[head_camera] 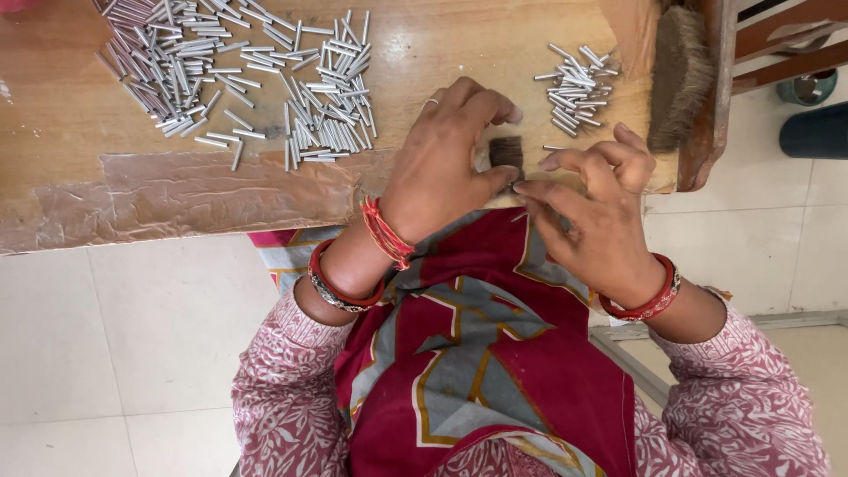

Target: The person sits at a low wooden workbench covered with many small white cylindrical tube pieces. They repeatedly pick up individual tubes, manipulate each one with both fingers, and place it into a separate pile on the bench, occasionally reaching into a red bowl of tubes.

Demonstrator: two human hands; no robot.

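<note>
Head view, looking down over the lap. Wooden tabletop (442,44) ends in a near edge just under both hands; a crinkled tape patch (194,190) covers that edge out beyond the left hand (442,163). Tabletop's side edge sits close past the right hand (592,212), w/ a dark bristle brush (680,75) lying along it. Beyond that, pale floor tiles (115,344) & open room.

Small dark tuft of bristles (506,152) stands betw. the two hands, right at the near edge. Left hand curls over it, thumb & fingers pinched on the tuft's side; ring on one finger, red thread & bangles at the wrist. Right hand's thumb & forefinger tips meet at the tuft's base, other fingers bent loose above. Can't tell if right hand also pinches smth thin.

Big scatter of short metal tubes (238,79) lies well beyond the left hand; smaller pile of tubes (574,88) just beyond the right. Bare wood betw. the piles, above the hands.
</note>
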